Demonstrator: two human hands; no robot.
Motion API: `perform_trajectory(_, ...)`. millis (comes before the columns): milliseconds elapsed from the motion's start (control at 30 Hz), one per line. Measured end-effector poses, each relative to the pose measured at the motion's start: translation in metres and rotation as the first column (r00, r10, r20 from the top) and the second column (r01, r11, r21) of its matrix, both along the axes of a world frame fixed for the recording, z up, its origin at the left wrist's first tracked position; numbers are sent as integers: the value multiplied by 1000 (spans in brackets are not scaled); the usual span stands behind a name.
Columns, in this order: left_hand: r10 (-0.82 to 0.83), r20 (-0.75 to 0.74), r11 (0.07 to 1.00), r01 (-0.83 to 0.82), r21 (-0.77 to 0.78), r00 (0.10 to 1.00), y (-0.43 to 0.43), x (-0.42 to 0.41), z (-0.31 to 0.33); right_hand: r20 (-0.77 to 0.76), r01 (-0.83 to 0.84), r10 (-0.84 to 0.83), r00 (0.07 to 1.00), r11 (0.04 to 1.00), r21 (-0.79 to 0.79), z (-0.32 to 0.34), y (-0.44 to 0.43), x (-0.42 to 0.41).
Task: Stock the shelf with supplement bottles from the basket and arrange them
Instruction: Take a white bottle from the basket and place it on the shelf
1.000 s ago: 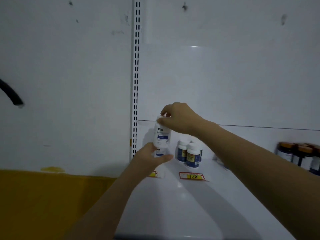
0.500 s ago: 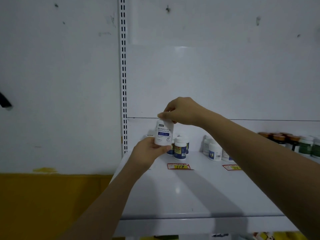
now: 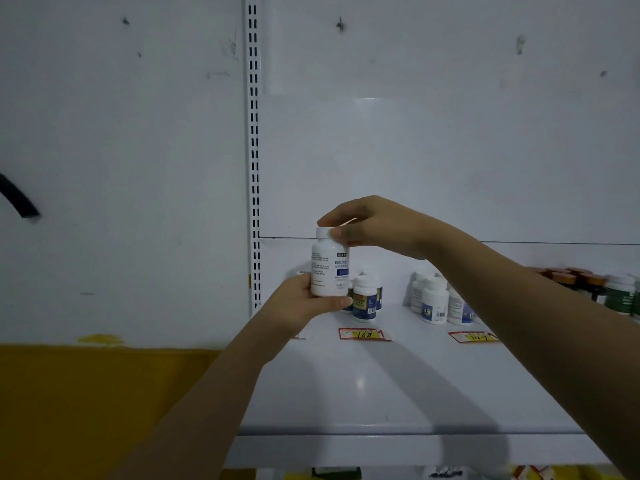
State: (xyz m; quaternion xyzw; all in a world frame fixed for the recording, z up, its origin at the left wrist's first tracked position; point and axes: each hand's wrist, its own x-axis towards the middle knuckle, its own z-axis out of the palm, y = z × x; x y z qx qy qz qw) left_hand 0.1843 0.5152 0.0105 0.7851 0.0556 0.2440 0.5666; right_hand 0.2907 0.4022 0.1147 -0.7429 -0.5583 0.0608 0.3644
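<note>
Bottle (image 3: 329,268) turned since earlier frame | left hand (image 3: 304,303) grips it low, right hand (image 3: 377,226) fingers (image 3: 336,233) pinch cap (image 3: 323,233) | risk: lowering may topple neighbouring bottles (image 3: 364,299)

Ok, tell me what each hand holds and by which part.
Both hold one white bottle: the right hand pinches its cap, the left hand grips its base.

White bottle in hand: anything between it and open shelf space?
Nothing visible blocks the white bottle, held by the left hand and right hand, from the bare front of the shelf. The blue-label bottles stand just right of it; the left hand hides the spot behind.
</note>
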Motion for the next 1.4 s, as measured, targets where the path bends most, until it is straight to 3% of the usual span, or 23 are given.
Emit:
perform_trajectory(67, 40, 37, 999, -40, -18, 998, -1, 1, 0, -40, 14, -12, 999, 999, 43, -2, 1, -1)
perform_trajectory(200, 138, 72, 990, -137, -13, 988, -6, 4, 0, 162, 199, -197, 967, 980, 2, -8, 7, -4)
perform_trajectory(267, 100, 51, 995, -99, -13, 994, -7, 4, 1, 158, 202, -201, 967, 979, 10, -9, 7, -3)
perform_trajectory(400, -45, 19, 998, 46, -46, 999, -3, -4, 4, 23, 109, -109, 994, 994, -30, -5, -1, 4)
perform_trajectory(567, 38, 33, 999, -38, 8, 999, -7, -2, 4, -216, -50, 58, 975, 998, 40, -11, -4, 8)
perform_trajectory(700, 193, 96, 979, -198, 42, 976, -10, 6, 0, -113, 69, -63, 992, 996, 50, -14, 2, 2)
perform_trajectory(800, 200, 74, 978, -203, 43, 977, -12, 8, 0, -61, 126, -121, 991, 988, 89, -14, 3, 4)
perform_trajectory(933, 28, 28, 999, -28, -17, 999, -9, 0, 2, -193, -9, 29, 981, 995, 102, -16, -4, 10)
perform_trajectory(1067, 35, 80, 998, -31, -58, 996, -9, -1, 1, -317, -110, 150, 936, 984, 141, -17, -5, 13)
perform_trajectory(1233, 204, 199, 979, -204, -23, 958, -12, 4, -3, -366, -14, 66, 928, 989, 144, -24, 1, 12)
perform_trajectory(1400, 57, 138, 992, -41, -116, 989, -6, -2, -1, -520, -10, 146, 841, 966, 257, -30, 0, 21)
